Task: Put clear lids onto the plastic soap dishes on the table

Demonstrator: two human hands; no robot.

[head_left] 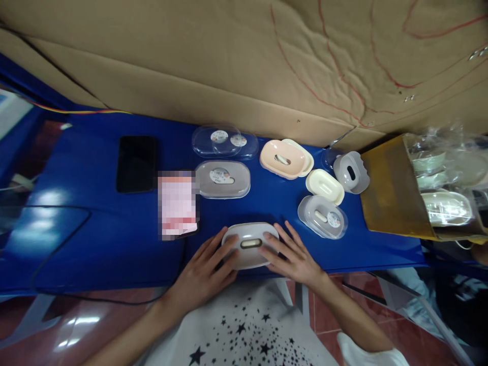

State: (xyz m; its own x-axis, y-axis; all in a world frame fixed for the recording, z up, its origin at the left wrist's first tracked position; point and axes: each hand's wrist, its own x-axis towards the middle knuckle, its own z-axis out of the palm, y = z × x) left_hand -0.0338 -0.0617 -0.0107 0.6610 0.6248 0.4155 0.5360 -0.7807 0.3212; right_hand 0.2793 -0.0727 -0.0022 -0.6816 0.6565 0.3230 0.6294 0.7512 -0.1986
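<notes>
A light grey oval plastic dish [249, 258] with a slot in its middle lies near the table's front edge. Something cream shows through the slot. From the left, my left hand [206, 267] rests on the dish with fingers spread, some on its top. My right hand [295, 254] lies over the right end. Two of its fingers reach onto the top, while others stretch past the back edge. Neither hand is closed round the dish. What lies under the dish is hidden.
Behind are a lidded grey dish [240, 185], clear lids [202, 142], a pink dish [292, 162], a cream dish [324, 187], another lidded dish [318, 218] and a grey scalloped piece [354, 175]. A phone [136, 165] and blurred-out item [177, 203] lie left. A carton [392, 203] stands right.
</notes>
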